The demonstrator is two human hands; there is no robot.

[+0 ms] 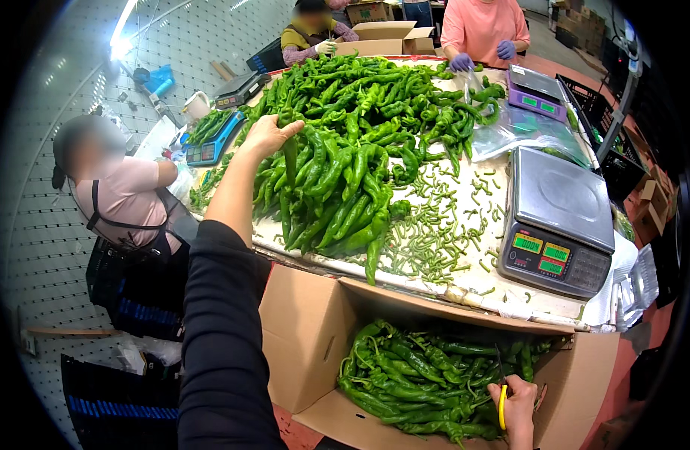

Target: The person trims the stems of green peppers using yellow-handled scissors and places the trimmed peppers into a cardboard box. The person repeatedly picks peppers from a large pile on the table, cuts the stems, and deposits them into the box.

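Observation:
My left hand (271,135) reaches out over the table and grips a long green pepper (289,160) near its top, so that it hangs down before the heap. That heap of green peppers (333,191) spreads back across the table. Low at the right, my right hand (516,405) holds a pair of scissors (502,402) with yellow handles, dark blades pointing up. It is over the right side of an opened cardboard box (305,343). Inside the box lie many green peppers (418,377).
Cut stems (429,230) litter the white tabletop (474,261). A digital scale (558,219) stands at the table's right edge, with a purple scale (536,93) behind it. One person (131,191) works at the left, others (482,34) at the far side. Dark crates (119,399) stand lower left.

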